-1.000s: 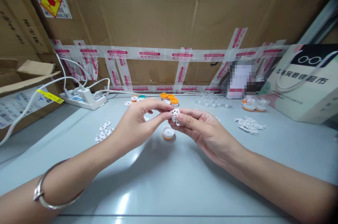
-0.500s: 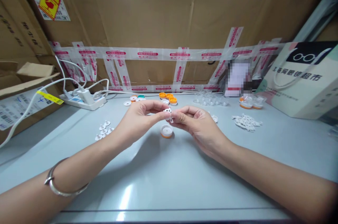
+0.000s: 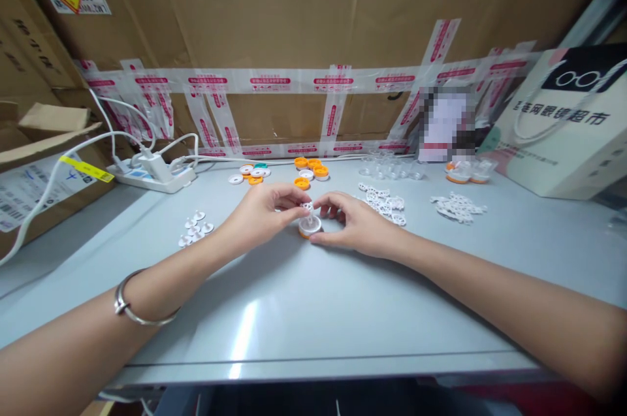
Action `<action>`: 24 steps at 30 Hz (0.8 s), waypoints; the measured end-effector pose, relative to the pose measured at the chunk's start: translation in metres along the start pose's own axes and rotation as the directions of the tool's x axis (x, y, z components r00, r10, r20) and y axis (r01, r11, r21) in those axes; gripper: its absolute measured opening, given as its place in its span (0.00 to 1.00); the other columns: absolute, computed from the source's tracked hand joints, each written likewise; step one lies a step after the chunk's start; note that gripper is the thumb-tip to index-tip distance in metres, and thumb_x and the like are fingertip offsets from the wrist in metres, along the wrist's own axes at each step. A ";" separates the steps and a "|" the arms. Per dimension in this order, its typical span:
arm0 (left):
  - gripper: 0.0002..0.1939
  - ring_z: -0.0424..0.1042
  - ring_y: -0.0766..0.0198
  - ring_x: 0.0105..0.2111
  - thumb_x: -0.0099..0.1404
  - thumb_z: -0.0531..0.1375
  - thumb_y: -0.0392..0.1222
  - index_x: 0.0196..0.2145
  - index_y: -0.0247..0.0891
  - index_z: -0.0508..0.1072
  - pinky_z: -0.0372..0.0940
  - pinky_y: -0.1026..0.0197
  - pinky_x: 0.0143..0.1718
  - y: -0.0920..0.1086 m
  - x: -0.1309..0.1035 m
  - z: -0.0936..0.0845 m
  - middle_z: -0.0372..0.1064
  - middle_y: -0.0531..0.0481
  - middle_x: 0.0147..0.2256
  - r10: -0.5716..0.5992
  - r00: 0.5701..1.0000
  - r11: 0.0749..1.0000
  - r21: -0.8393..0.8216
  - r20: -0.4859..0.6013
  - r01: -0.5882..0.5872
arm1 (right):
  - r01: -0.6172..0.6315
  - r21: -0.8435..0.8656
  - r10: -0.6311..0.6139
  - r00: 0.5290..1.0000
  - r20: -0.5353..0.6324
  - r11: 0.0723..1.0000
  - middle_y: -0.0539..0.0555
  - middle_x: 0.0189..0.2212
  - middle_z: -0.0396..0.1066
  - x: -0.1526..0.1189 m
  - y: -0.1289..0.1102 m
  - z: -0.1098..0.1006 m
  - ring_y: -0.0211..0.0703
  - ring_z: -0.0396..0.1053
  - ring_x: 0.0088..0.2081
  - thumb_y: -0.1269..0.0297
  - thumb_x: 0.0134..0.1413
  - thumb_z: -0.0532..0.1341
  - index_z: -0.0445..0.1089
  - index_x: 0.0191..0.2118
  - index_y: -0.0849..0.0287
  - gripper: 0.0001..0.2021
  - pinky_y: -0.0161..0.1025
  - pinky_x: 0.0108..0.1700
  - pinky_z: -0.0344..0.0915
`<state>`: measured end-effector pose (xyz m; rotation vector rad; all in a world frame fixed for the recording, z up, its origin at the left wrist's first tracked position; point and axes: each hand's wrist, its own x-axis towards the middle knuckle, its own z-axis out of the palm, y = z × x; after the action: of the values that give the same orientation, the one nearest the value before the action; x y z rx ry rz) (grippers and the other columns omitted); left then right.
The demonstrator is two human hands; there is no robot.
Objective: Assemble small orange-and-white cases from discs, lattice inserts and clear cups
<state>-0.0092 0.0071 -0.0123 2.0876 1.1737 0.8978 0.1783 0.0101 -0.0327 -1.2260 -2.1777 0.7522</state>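
My left hand (image 3: 272,208) is closed, pinching a small white openwork plastic piece (image 3: 307,206) between thumb and fingertips. Beneath that piece stands a round base (image 3: 310,228), white on top with an orange lower edge. A thin part of the white piece seems to reach down into the base's middle; exact contact is unclear. My right hand (image 3: 360,220) curls around the base from the right, its thumb against the front edge and its index finger behind, near the white piece.
White stemmed discs (image 3: 196,229) lie left. Behind are coloured rings (image 3: 252,172), orange caps (image 3: 308,168) and clear cups (image 3: 392,166). White lattice pieces (image 3: 385,202) and more white pieces (image 3: 458,207) lie right. A power strip (image 3: 157,174), carton (image 3: 49,174) and paper bag (image 3: 563,135) border the table.
The white piece, earlier held between both hands in front of me, is now over the base in my left hand alone. My right hand has released it and moved down to the base.
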 end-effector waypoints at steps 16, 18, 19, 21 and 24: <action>0.04 0.71 0.68 0.32 0.57 0.59 0.38 0.32 0.39 0.74 0.64 0.67 0.35 0.001 0.000 0.003 0.74 0.55 0.31 0.089 0.995 0.989 0.118 0.034 -0.092 | 0.056 -0.040 -0.057 0.998 -0.026 0.998 0.50 0.31 0.68 0.002 0.001 0.005 0.36 0.62 0.32 0.57 0.42 0.63 0.71 0.36 0.57 0.14 0.33 0.34 0.58; 0.03 0.71 0.68 0.32 0.58 0.59 0.37 0.31 0.39 0.74 0.63 0.67 0.36 0.000 0.000 0.004 0.73 0.55 0.31 0.124 0.992 0.980 0.154 0.024 -0.126 | 0.065 -0.042 -0.066 0.997 -0.038 0.997 0.50 0.30 0.68 0.003 0.002 0.006 0.35 0.62 0.31 0.56 0.42 0.63 0.72 0.36 0.58 0.14 0.32 0.34 0.58; 0.03 0.70 0.67 0.33 0.58 0.59 0.37 0.31 0.39 0.73 0.63 0.66 0.36 -0.001 0.000 0.005 0.73 0.55 0.31 0.145 0.989 0.975 0.170 0.022 -0.146 | 0.067 -0.043 -0.069 0.997 -0.040 0.997 0.50 0.29 0.67 0.003 0.003 0.006 0.35 0.62 0.30 0.56 0.42 0.63 0.72 0.35 0.58 0.14 0.32 0.33 0.58; 0.03 0.70 0.67 0.34 0.58 0.59 0.35 0.30 0.39 0.73 0.62 0.65 0.37 -0.003 0.001 0.007 0.73 0.55 0.31 0.184 0.983 0.964 0.188 0.024 -0.185 | 0.067 -0.044 -0.069 0.997 -0.037 0.997 0.50 0.29 0.67 0.003 0.003 0.006 0.35 0.62 0.29 0.56 0.43 0.63 0.72 0.35 0.59 0.13 0.32 0.32 0.58; 0.02 0.70 0.67 0.33 0.57 0.59 0.35 0.28 0.39 0.73 0.62 0.65 0.37 -0.007 0.003 0.010 0.72 0.55 0.30 0.198 0.980 0.963 0.180 0.021 -0.199 | 0.070 -0.053 -0.071 0.997 -0.028 0.996 0.50 0.29 0.67 0.003 0.002 0.006 0.35 0.62 0.29 0.58 0.44 0.62 0.72 0.36 0.59 0.13 0.32 0.32 0.58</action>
<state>-0.0039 0.0114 -0.0223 2.3866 1.0934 0.9067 0.1738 0.0125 -0.0375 -1.1716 -2.2163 0.6478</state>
